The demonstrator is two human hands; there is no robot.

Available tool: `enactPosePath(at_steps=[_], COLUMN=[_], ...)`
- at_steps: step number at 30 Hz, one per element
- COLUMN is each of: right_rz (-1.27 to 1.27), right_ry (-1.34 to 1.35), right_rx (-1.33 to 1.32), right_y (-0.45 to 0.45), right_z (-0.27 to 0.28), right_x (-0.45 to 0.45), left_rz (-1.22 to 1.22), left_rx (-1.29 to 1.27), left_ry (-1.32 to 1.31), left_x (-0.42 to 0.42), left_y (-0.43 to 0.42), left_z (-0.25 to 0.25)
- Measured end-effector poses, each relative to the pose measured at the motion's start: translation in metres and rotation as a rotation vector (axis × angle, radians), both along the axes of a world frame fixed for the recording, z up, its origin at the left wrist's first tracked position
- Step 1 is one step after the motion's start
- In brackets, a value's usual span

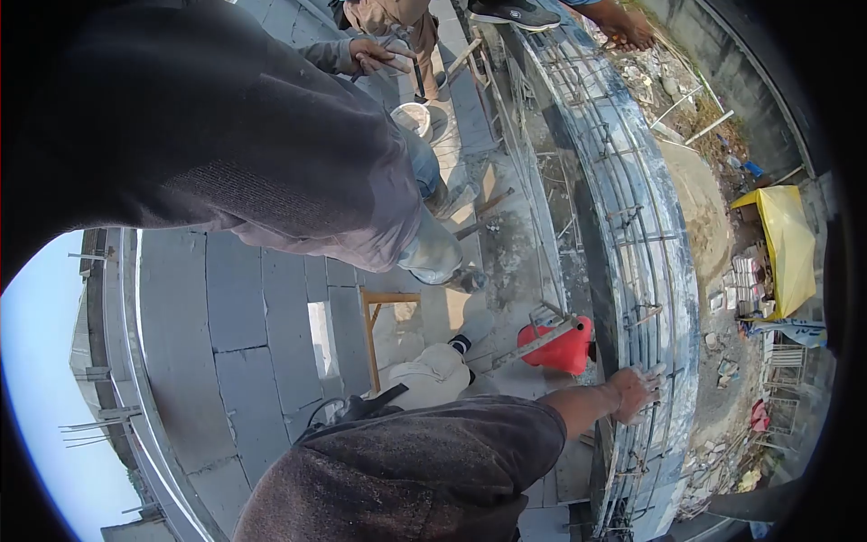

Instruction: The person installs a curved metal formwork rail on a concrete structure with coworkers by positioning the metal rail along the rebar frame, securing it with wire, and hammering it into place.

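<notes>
My dark shirt fills the upper left, above dusty jeans and shoes. From beyond it comes a grey sleeve with my left hand (375, 56), its fingers closed around a slim tool whose details I cannot make out. My right hand does not show. At the bottom, a co-worker in a brown short-sleeved shirt (415, 470) reaches right. That person's dusty hand (634, 394) rests on the long steel bars (632, 244) of a curved rebar cage.
A red container (558, 345) stands beside the cage. A white bucket (413, 117), a wooden frame (370, 339) and grey block walling (244, 379) are on the left. Another person's black shoe (515, 13) is at the top. A yellow tarp (791, 244) lies outside, right.
</notes>
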State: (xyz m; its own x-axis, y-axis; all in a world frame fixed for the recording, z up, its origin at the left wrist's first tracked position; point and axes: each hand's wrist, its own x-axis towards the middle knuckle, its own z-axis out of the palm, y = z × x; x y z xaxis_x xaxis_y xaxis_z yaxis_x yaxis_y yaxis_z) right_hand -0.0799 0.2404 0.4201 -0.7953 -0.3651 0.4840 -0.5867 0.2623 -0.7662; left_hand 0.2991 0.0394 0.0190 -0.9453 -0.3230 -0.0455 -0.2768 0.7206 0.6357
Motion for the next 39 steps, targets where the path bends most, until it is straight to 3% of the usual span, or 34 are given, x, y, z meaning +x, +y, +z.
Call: enactPosePath(at_steps=[7,17,20,39], right_rz=[-0.01,-0.134,-0.18,-0.162], right_ry=[0.069,0.024,-0.002,-0.075], right_rx=[0.042,0.153,0.135,0.34], right_y=[0.009,0.032,0.057,0.088], right_z=[0.036,0.013,0.004,-0.056], right_x=[0.006,0.026,0.038,0.079], left_rz=[-0.006,-0.091,-0.022,-0.114], left_rx=[0.065,0.114,0.047,0.07], left_ry=[0.047,-0.093,0.046,-0.199], left_x=[0.0,0.011,0.01,0.007], left_y=[0.002,-0.015,-0.009,-0.019], left_z=[-0.008,0.028,0.018,0.035])
